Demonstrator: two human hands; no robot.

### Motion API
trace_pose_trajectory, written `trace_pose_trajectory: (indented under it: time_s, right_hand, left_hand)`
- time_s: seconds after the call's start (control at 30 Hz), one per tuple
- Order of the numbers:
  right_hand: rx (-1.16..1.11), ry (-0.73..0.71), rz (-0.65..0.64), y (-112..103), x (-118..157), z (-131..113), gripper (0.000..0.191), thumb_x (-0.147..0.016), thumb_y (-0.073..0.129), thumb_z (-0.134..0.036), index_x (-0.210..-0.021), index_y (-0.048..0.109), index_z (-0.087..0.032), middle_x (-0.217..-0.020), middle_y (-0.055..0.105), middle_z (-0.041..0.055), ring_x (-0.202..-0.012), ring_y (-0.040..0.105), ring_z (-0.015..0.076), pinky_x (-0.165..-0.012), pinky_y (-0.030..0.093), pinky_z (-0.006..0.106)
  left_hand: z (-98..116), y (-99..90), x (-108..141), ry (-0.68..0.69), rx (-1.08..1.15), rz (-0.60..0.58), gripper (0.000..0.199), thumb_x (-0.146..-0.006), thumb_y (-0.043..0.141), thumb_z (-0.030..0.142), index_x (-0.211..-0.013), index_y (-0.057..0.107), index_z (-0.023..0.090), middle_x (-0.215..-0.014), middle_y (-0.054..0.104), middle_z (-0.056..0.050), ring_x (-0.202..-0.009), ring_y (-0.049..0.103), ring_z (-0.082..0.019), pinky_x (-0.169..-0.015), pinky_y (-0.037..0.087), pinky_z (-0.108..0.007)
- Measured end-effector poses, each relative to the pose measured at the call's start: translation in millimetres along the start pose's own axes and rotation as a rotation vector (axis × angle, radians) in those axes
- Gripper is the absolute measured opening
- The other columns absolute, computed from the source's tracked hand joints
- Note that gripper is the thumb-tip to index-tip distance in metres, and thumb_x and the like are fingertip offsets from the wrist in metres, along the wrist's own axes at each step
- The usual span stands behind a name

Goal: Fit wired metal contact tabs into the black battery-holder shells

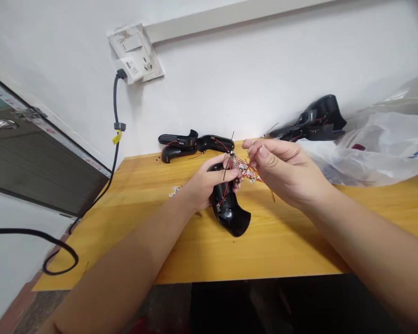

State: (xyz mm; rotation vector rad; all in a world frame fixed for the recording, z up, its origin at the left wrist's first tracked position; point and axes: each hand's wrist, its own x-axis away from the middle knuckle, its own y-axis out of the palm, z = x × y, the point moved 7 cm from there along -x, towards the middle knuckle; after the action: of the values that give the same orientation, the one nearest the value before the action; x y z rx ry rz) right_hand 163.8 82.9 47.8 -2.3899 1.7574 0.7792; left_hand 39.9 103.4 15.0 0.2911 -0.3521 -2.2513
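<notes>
A glossy black curved casing (pixel 234 214) is held above the wooden table by my left hand (pixel 214 182), its fingers wrapped round the upper part and the thumb across it. Red and black wires run over the casing. To its right, my right hand (pixel 282 167) pinches a thin red wire (pixel 253 157) between thumb and forefinger. Behind the hands lies a pile of small metal parts with red wires (pixel 251 174). The far end of the casing is partly hidden by my left fingers.
Black casings (pixel 179 144) lie near the wall, with more casings (pixel 320 121) at the back right beside a clear plastic bag (pixel 376 153). Small white parts (pixel 175 191) sit left of my hand. A plugged-in cable (pixel 115 106) hangs at the left.
</notes>
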Motion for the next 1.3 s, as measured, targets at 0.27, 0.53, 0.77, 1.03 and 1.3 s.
trace_pose_trajectory:
  time_s: [0.27, 0.53, 0.77, 1.03, 1.3]
  right_hand:
    - [-0.165, 0.826, 0.022, -4.4, 11.8, 39.5, 0.075, -0.094, 0.043, -0.078, -0.073, 0.072, -0.012, -0.061, 0.061, 0.0080, -0.042, 0.043, 0.0095, -0.038, 0.032, 0.023]
    - [-0.407, 1.090, 0.067, 11.2, 25.8, 48.6, 0.038, -0.103, 0.053, -0.025, -0.077, 0.073, -0.006, -0.052, 0.061, 0.0026, -0.034, 0.048, 0.0050, -0.032, 0.035, 0.012]
    - [-0.452, 0.971, 0.086, 5.9, 17.4, 42.1, 0.025, -0.098, 0.056, -0.008, -0.079, 0.073, -0.007, -0.057, 0.067, 0.0023, -0.039, 0.058, 0.0062, -0.037, 0.047, 0.010]
    - [-0.123, 0.908, 0.076, -0.5, 19.9, 40.6, 0.018, -0.087, 0.065, -0.008, -0.071, 0.074, -0.007, -0.069, 0.074, 0.0091, -0.049, 0.064, 0.0088, -0.046, 0.056, 0.014]
    - [-0.007, 0.829, -0.042, 9.3, 21.2, 43.9, 0.016, -0.077, 0.078, -0.018, -0.064, 0.073, -0.010, -0.060, 0.068, 0.0051, -0.045, 0.057, 0.0067, -0.038, 0.044, 0.011]
  left_hand:
    - [24.0, -7.8, 1.3, 0.287, -0.247, 0.112, 0.035, -0.088, 0.071, 0.022, -0.081, 0.038, 0.019, -0.078, 0.053, 0.004, -0.068, 0.055, -0.008, -0.068, 0.045, -0.026]
    - [34.8, 2.0, 6.6, 0.452, -0.539, 0.079, 0.028, -0.094, 0.062, 0.018, -0.082, 0.036, 0.021, -0.077, 0.054, 0.003, -0.068, 0.050, -0.007, -0.066, 0.046, -0.023]
    - [38.7, 4.1, 9.7, 0.483, -0.589, 0.094, 0.030, -0.094, 0.064, 0.021, -0.083, 0.036, 0.021, -0.081, 0.057, 0.001, -0.070, 0.051, -0.007, -0.067, 0.047, -0.024]
    - [29.0, -13.1, 3.9, 0.356, -0.284, 0.225, 0.032, -0.094, 0.067, 0.042, -0.085, 0.046, 0.019, -0.092, 0.064, -0.002, -0.078, 0.062, -0.010, -0.075, 0.055, -0.026]
    - [21.3, -3.7, 2.0, 0.289, -0.098, 0.126, 0.039, -0.094, 0.063, 0.053, -0.085, 0.046, 0.019, -0.094, 0.069, -0.004, -0.088, 0.072, -0.017, -0.087, 0.062, -0.035]
